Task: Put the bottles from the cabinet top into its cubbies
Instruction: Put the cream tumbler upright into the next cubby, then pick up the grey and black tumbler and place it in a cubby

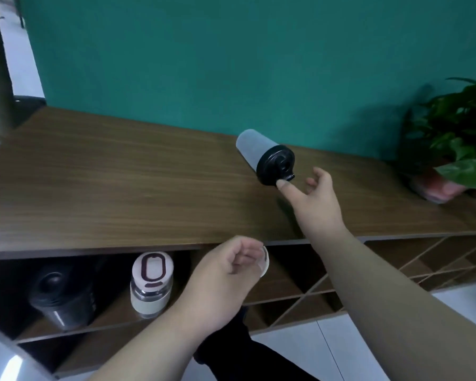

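On the brown wooden cabinet top (pixel 107 185), a green leafy plant (pixel 459 133) stood right of the grey bottle with a black lid (pixel 261 154), which tilted, lid toward us. Our right hand (pixel 313 196) was spread wide, thumb touching the lid. Our left hand (pixel 228 273) gripped a white round thing (pixel 265 262).

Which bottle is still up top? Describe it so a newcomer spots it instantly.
Start at the wooden cabinet top below the green wall. Toward its right, left of the potted plant, stands a grey tumbler with a black lid. It alone is on top; the others sit in cubbies.
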`<state>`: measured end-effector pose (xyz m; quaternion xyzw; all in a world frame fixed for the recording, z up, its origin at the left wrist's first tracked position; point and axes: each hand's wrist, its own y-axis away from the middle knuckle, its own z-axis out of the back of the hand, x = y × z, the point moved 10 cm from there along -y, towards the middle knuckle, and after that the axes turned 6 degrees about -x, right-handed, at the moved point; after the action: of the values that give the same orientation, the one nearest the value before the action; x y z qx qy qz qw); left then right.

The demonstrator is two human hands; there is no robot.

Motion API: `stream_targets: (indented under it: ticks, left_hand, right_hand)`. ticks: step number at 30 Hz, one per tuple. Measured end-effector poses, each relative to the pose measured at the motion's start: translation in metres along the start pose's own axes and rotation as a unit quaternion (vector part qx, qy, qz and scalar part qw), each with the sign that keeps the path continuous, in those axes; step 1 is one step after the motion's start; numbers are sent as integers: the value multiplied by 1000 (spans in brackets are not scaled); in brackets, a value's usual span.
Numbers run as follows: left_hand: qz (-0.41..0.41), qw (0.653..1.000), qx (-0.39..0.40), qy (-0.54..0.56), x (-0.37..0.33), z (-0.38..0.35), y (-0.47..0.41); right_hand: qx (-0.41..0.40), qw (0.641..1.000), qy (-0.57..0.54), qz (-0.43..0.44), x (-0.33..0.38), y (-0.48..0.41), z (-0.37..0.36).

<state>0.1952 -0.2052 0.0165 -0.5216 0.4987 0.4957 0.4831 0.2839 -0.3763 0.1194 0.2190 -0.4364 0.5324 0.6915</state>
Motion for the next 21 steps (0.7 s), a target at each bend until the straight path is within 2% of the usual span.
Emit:
stream_targets:
  ticks: [4, 10, 15, 21]
  left_hand:
    - [4, 999, -20, 48, -3, 7, -13]
    - [-11, 999, -22, 25, -1, 9, -20]
    - [-29, 999, -11, 19, -3, 10, -13]
    - [-10, 995, 41, 86, 8, 1, 10]
  right_hand:
    - [-24, 998, -15, -51, 3, -32, -27]
    - [-61, 990, -66, -109, 4, -53, -54]
    - [-42, 990, -86, -102, 2, -49, -56]
    - [45, 977, -179, -110, -20, 1, -11]
